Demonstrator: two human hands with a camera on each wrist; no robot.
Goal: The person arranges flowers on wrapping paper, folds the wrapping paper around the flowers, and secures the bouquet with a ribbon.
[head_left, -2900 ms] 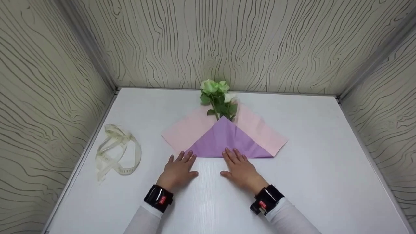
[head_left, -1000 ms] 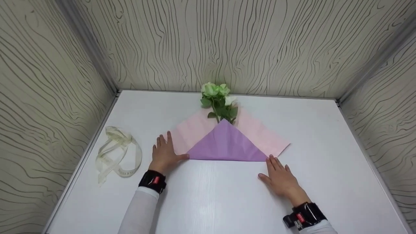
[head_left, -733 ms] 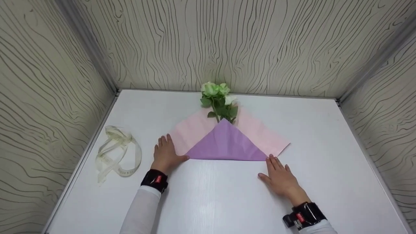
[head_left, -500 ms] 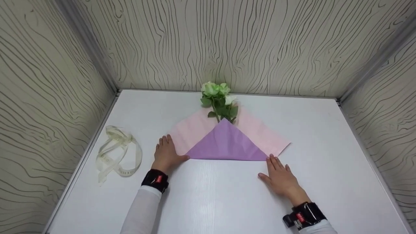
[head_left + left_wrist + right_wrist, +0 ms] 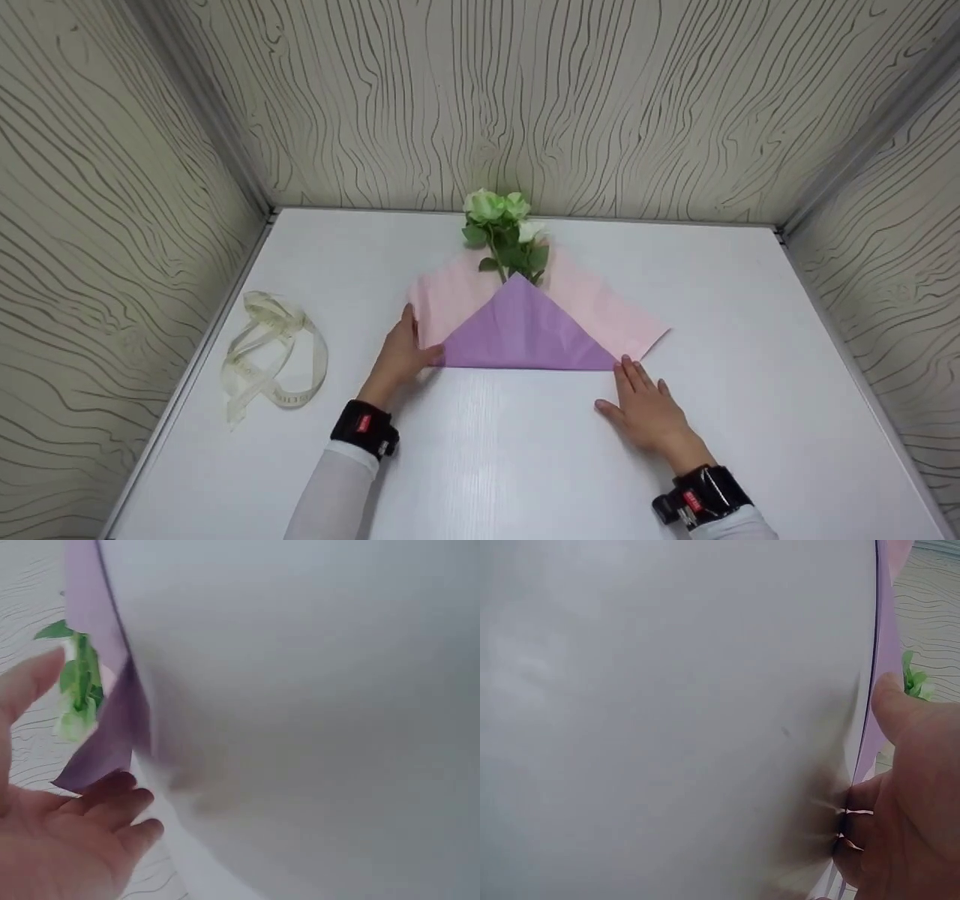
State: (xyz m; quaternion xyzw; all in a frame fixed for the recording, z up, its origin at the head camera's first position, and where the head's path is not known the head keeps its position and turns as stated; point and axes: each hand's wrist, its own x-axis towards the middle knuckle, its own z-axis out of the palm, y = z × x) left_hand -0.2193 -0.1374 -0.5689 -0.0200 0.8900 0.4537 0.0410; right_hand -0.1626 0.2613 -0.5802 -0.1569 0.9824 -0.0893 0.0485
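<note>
A sheet of wrapping paper [image 5: 525, 330], pink inside and purple outside, lies folded up from the front, its purple flap pointing away. Pale green and white roses [image 5: 487, 204] stick out beyond the flap's tip; the lower stems are hidden. My left hand [image 5: 401, 356] is at the paper's left end, its fingers behind the raised edge and its thumb by the purple corner. In the left wrist view a lifted purple corner [image 5: 105, 739] lies over the fingertips, the thumb apart from it. My right hand [image 5: 651, 409] rests its straight fingertips on the right end of the fold.
A loosely looped cream ribbon [image 5: 319, 352] with printing lies on the left of the white table [image 5: 487, 457]. Patterned wall panels [image 5: 480, 97] rise behind the table and on both sides.
My left hand, first spread flat on the pink left side, has moved to the right, and the paper's left edge is now raised inward. My right hand has stayed at its corner since a second ago.
</note>
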